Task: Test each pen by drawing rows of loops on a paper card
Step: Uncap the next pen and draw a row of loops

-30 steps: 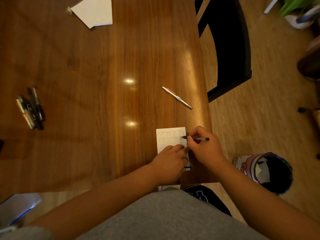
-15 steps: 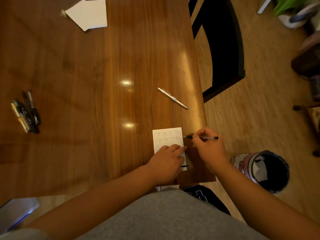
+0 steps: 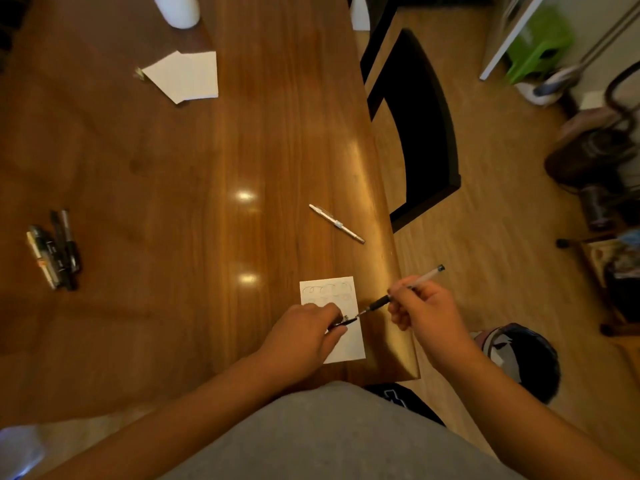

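Card (image 3: 346,351): ~2 loop rows done. R hand (image 3: 424,311) pinches pen (image 3: 405,289), L hand (image 3: 304,336) pinches cap (image 3: 343,322); recapping likely. Untested pens (image 3: 55,251) at 9 o'clock.

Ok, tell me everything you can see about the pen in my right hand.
The pen is a slim stick type: translucent pale barrel, dark end plug, dark grip section, fine metal tip, uncapped. The right hand pinches it mid-barrel, slanting it with the tip low toward the left hand, which holds a small dark piece, likely its cap, over the paper card. The tip nearly meets that piece; contact is unclear.
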A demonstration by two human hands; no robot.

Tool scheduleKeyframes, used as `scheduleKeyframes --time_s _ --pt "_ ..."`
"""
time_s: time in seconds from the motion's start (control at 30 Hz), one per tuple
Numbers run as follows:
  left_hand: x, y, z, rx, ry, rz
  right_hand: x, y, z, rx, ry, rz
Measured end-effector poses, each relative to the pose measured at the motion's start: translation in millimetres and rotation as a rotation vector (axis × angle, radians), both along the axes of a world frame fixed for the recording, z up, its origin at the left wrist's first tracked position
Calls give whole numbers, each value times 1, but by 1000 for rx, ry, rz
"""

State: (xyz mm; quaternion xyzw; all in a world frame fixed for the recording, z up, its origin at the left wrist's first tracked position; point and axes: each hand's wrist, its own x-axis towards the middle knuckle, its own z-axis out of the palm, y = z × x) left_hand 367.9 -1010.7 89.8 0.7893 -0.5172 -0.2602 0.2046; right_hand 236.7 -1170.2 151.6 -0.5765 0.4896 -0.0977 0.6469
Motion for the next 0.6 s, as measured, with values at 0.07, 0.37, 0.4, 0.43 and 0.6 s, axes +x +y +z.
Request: scheduleKeyframes --time_s 0.07,0.37,0.4,0.43,0.6 --pt "4 3 8 -16 0 11 5 6 5 -24 -11 4" --pt "17 11 27 -60 -55 -17 18 29 14 -106 -49 107" --pt "18 11 28 -61 -58 -19 20 32 13 -109 -54 116" --pt "18 11 29 -63 -55 -18 21 35 13 -109 -62 117" --pt "24 14 36 -49 19 1 25 43 12 -72 -88 106"
